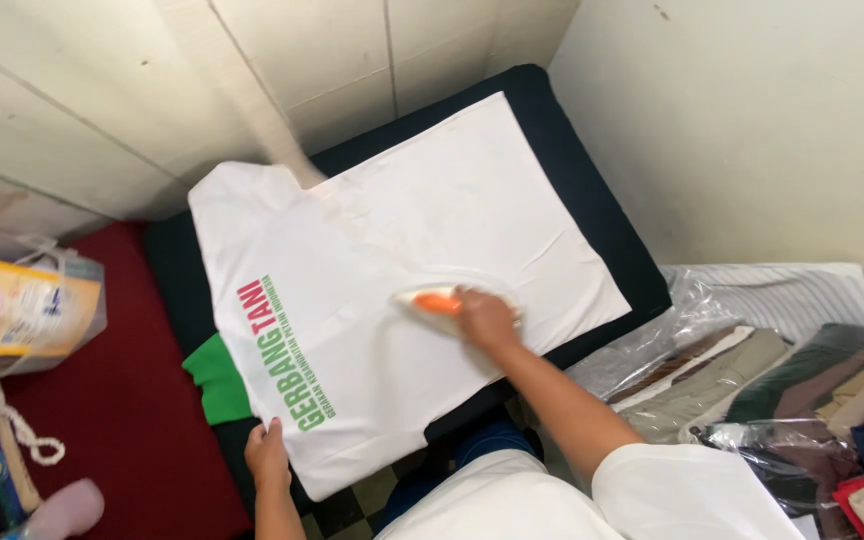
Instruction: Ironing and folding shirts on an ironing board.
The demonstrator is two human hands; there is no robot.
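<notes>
1. Head view, the work: a white shirt (402, 300) with a green sleeve cuff and red and green lettering lies flat on a dark pad (592, 190), which fills the corner between the tiled floor and the pale wall.
2. Right hand (487, 318): closed around the orange handle of an iron (439, 300), pressing it on the shirt near its middle, just right of the lettering.
3. Left hand (267, 452): fingers drawn together, pinching the shirt's near edge beside the lettering. It seems to hold the cloth taut, though how firm the pinch is I cannot tell.
4. Around the shirt: a red mat (132, 420) lies left of it, with a clear bag (22, 300) holding a yellow pack on the mat's far side. To the right of the shirt are folded clothes (752, 390), some in clear plastic wrap.
5. Risks, as I judge them:
   - The iron sits close to the lettering; passing over it hot could smear or lift the print.
   - Resting in one spot could scorch the white cloth.
   - The left hand lies in the shirt's plane; a long stroke toward it could burn the fingers.
   - If the pinch slips, the cloth may bunch and a crease get pressed in.
   - The plastic wrap lies near the pad's right edge; heat there could melt it.
</notes>
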